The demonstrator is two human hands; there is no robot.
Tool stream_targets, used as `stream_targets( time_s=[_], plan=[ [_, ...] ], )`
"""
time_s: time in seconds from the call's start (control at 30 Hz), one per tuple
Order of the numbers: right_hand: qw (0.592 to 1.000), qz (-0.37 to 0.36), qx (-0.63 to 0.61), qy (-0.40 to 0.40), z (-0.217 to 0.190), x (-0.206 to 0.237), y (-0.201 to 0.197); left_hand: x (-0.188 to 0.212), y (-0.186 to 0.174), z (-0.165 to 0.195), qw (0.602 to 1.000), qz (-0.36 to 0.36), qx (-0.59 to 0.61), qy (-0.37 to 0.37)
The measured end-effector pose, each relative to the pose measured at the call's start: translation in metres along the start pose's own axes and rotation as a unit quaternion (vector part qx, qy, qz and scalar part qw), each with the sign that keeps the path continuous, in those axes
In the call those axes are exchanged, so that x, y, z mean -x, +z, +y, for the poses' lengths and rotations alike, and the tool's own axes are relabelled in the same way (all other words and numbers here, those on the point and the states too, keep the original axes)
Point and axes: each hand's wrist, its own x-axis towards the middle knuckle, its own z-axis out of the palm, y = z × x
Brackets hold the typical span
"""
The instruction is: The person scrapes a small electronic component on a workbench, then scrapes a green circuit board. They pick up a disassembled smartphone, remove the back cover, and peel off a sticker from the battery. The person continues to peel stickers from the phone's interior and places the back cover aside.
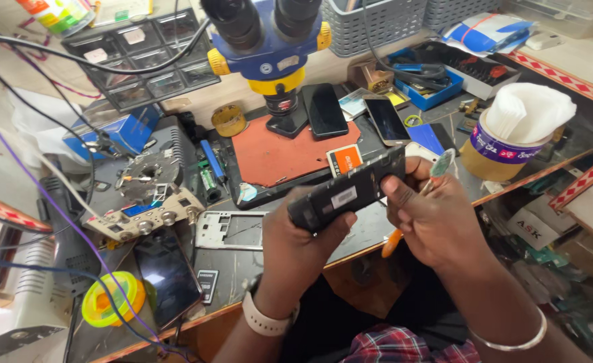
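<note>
My left hand point(296, 245) grips the near end of a black phone point(347, 191) with its back cover off, held tilted above the bench edge. My right hand point(431, 218) closes on the phone's far end. The same hand also holds a screwdriver with an orange handle point(392, 243) and a pale green top point(441, 163). A white band sits on my left wrist and a thin metal bangle on my right.
A microscope point(269, 47) stands over an orange work mat point(276, 154). Two phones point(324, 111) lie beyond the mat. A grey phone frame point(229, 230), a dark phone point(167, 272), a yellow tape roll point(111, 300), a tissue cup point(504, 144) and cables surround the spot.
</note>
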Motion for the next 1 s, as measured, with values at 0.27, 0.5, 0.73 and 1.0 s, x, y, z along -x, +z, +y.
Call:
stream_targets(
  time_s=[0.27,0.5,0.73,1.0],
  plan=[
    [0.975,0.039,0.217,-0.041,0.005,0.044,-0.007,0.041,-0.001,-0.025,0.989,0.095,-0.094,0.056],
    [0.826,0.097,0.521,-0.192,0.007,0.051,0.016,0.051,0.004,-0.037,0.994,0.053,-0.099,0.010],
    [0.803,-0.005,0.521,-0.288,-0.001,0.053,0.057,0.048,0.009,-0.037,0.985,0.032,-0.159,0.061],
    [0.799,-0.039,0.524,-0.291,-0.006,0.061,0.080,0.046,0.012,-0.040,0.987,0.043,-0.146,0.045]
  ],
)
